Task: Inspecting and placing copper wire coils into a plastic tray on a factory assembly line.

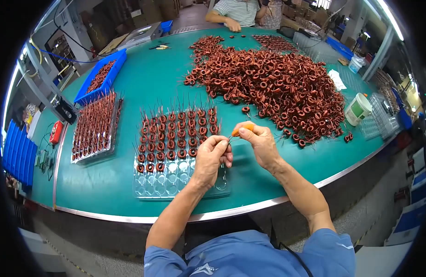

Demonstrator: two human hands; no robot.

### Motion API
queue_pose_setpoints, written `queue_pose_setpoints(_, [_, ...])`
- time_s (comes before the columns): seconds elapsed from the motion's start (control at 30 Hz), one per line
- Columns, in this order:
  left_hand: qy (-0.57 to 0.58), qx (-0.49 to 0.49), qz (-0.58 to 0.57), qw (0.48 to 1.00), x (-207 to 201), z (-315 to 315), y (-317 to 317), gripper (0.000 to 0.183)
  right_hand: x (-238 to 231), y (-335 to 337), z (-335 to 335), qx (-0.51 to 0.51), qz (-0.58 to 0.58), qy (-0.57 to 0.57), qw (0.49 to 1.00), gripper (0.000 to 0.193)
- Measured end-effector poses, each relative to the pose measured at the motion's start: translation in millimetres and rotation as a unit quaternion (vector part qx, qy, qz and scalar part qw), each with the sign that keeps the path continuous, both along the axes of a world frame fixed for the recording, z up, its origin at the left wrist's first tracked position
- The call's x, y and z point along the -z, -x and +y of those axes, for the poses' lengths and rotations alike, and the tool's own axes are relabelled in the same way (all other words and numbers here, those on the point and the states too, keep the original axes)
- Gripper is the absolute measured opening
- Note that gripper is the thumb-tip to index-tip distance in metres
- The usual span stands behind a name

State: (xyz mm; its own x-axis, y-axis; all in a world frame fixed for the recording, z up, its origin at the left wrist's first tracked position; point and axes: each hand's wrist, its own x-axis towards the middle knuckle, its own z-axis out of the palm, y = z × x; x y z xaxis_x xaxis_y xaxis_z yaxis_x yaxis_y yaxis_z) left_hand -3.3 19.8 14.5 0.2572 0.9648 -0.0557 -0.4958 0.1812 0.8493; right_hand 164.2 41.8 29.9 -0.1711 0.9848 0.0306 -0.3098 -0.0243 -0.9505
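Observation:
My left hand [210, 158] is closed in a pinch above the right part of a clear plastic tray [171, 188]; what its fingers hold is mostly hidden. My right hand [264, 145] grips a small orange-handled tool [244, 129], whose thin metal tip meets the left fingertips. Red wire-wound ring coils [171, 134] with upright leads fill the tray's far rows, while bare round pockets show along its near side. Just beyond my hands, a single loose coil [246, 110] lies beside a big heap of the same coils [268, 83].
Stacked trays full of coils [95, 129] stand at left, before a blue bin [118, 60] holding more. A white tub [358, 109] and clear empty trays [383, 115] sit at right. Pliers [161, 47] lie farther back. Across the green table [102, 191], a person in a striped shirt [240, 14] reaches toward coils.

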Motion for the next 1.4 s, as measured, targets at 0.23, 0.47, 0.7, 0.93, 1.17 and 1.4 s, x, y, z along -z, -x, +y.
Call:
queue_pose_setpoints(0.23, [-0.031,-0.018,-0.009,0.999,-6.1,-7.2,3.4,0.015,-2.3,0.9,1.0,0.036,-0.155,-0.142,0.977,0.017])
queue_pose_setpoints(0.47, [-0.072,0.014,-0.024,0.997,-0.9,-7.3,3.6,0.021,5.5,0.5,8.4,-0.030,0.015,0.020,0.999,0.025])
queue_pose_setpoints(0.7, [-0.085,-0.014,0.021,0.996,-0.5,-2.8,12.8,0.027,-6.2,-10.6,6.2,-0.054,-0.146,0.017,0.988,0.040])
queue_pose_setpoints(0.93, [-0.127,-0.027,0.114,0.985,-1.1,-4.3,9.4,0.027,8.6,12.7,-0.2,-0.043,-0.149,-0.071,0.985,0.032])
queue_pose_setpoints(1.17, [-0.183,-0.092,0.194,0.959,-0.7,-2.8,2.2,0.022,1.3,4.4,7.7,-0.032,-0.056,0.029,0.997,0.033])
queue_pose_setpoints(1.4, [-0.136,-0.039,0.165,0.976,3.6,-2.5,17.1,0.024,5.9,8.7,7.4,-0.017,-0.116,-0.004,0.993,0.030])
